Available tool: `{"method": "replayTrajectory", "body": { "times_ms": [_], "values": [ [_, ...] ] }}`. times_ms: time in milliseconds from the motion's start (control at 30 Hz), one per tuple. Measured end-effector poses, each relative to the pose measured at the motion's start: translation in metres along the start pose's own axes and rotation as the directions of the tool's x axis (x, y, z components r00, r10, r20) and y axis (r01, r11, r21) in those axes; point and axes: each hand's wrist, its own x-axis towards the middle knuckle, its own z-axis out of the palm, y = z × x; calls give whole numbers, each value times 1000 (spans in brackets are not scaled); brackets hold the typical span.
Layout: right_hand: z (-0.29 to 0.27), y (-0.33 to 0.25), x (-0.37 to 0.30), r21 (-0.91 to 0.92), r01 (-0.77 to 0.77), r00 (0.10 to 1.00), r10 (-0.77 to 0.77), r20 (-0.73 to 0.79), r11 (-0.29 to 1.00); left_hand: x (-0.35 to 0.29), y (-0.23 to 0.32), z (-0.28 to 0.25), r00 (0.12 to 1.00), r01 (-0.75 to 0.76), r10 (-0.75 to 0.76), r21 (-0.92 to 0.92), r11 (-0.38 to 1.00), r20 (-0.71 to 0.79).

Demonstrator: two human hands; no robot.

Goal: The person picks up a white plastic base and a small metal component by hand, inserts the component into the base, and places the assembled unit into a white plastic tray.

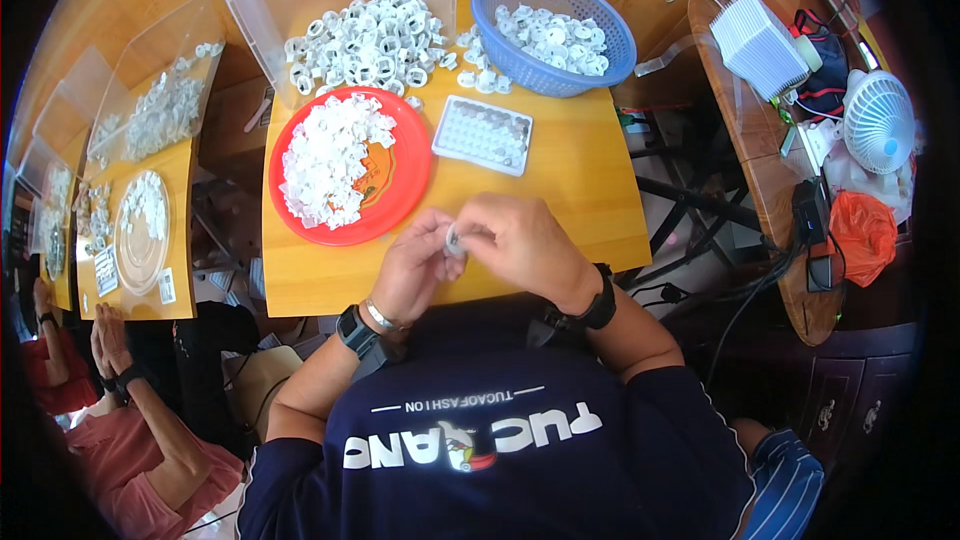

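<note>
My left hand (424,256) and my right hand (522,246) meet over the near edge of the yellow table. Between their fingertips is a small round white-and-grey plastic part (454,240); the left fingers hold it from one side and the right fingers pinch at its top. Fingers partly cover it. Just beyond my left hand lies a red plate (412,180) with a heap of small white plastic pieces (335,155). Past my right hand, a white tray (481,162) with rows of small cells carries tiny greyish pieces (490,128).
Ring-shaped white parts (375,40) spill from a clear plastic bin (250,10) at the back. Beside it stands a blue basket (622,50) of similar parts. A side table at right bears a fan (880,122) and an orange bag (862,235). Co-workers sit at left.
</note>
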Motion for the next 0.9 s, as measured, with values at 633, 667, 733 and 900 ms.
{"method": "replayTrajectory", "body": {
  "times_ms": [633,667,733,900],
  "values": [
    [5,5,-2,-302,58,998,-44,53,951,2,-2,0,998,-50,49,-44,998,-26],
    [5,7,-2,-213,50,999,-51,2,976,2,-1,0,998,-57,55,-80,995,-19],
    [1,9,-4,-121,47,997,-54,-50,992,3,-1,-3,997,-78,77,-115,990,-16],
    [-28,31,-18,-145,-174,971,144,-193,974,0,8,-8,987,-156,145,-192,969,-71]
  ]
}}
